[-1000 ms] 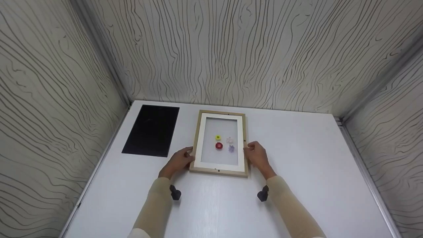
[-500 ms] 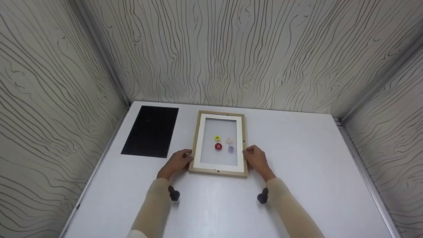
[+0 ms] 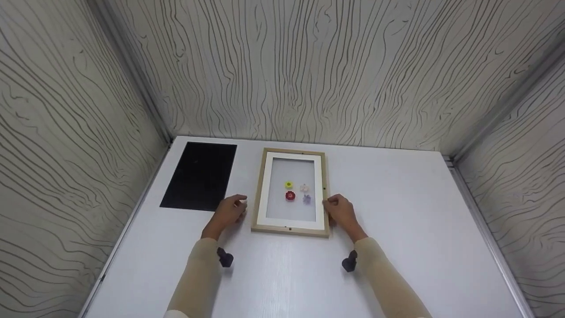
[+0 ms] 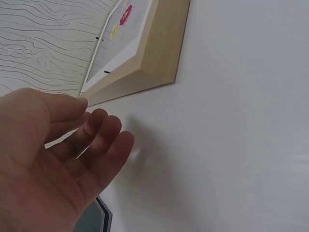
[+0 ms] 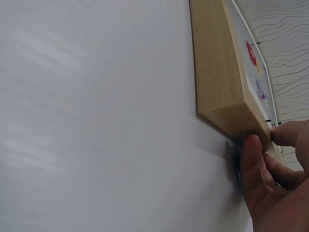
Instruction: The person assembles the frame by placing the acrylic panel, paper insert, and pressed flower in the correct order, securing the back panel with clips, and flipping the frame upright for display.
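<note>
A light wood picture frame (image 3: 290, 232) with a white mat (image 3: 321, 194) lies on the white table. Inside its pane are a yellow flower (image 3: 288, 184), a red flower (image 3: 290, 195), a pale pink flower (image 3: 304, 188) and a purple flower (image 3: 306, 199). My left hand (image 3: 227, 214) is off the frame's left side, between it and the black panel. Its fingers are loosely bent with nothing in them, as the left wrist view also shows (image 4: 53, 154). On the frame's lower right side, my right hand (image 5: 275, 188) pinches the wooden edge (image 5: 219, 63).
A flat black rectangular panel (image 3: 198, 176) lies at the table's back left, partly overlapped by my left hand. Wood-grain patterned walls (image 3: 291, 70) stand around the back and sides. The white table (image 3: 397, 212) extends to the right of the frame.
My left hand has let go of the frame's left edge and moved left toward the black panel. My right hand stays at the frame's right edge, and the frame lies nearly as before.
</note>
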`<action>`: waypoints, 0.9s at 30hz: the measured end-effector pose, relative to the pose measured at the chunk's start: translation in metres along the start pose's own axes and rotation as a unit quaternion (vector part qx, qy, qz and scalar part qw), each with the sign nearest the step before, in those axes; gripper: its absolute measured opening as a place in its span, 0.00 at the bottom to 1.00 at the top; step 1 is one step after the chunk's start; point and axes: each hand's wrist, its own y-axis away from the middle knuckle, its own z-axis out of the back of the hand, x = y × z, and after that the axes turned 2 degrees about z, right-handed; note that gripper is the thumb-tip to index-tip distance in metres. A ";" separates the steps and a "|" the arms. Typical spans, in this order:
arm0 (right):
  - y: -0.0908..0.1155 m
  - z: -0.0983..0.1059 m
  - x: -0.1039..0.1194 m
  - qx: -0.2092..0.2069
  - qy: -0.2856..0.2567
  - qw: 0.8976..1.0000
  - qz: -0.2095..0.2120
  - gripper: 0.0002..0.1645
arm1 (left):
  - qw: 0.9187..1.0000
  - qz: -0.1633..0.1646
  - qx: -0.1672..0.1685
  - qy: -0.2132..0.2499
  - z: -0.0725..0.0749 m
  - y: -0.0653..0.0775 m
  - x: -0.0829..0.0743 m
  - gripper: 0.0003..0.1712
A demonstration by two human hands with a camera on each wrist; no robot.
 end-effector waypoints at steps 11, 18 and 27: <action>0.001 0.000 0.000 -0.002 -0.014 1.000 -0.006 0.20 | 0.993 -0.006 -0.106 -0.052 0.028 0.001 0.009 0.19; 0.001 -0.001 0.000 -0.001 -0.016 1.000 -0.010 0.21 | 0.986 0.005 -0.153 -0.068 0.053 0.001 0.024 0.20; 0.002 0.000 0.000 -0.003 -0.026 1.000 -0.008 0.20 | 0.974 0.014 -0.199 -0.105 0.081 0.001 0.045 0.21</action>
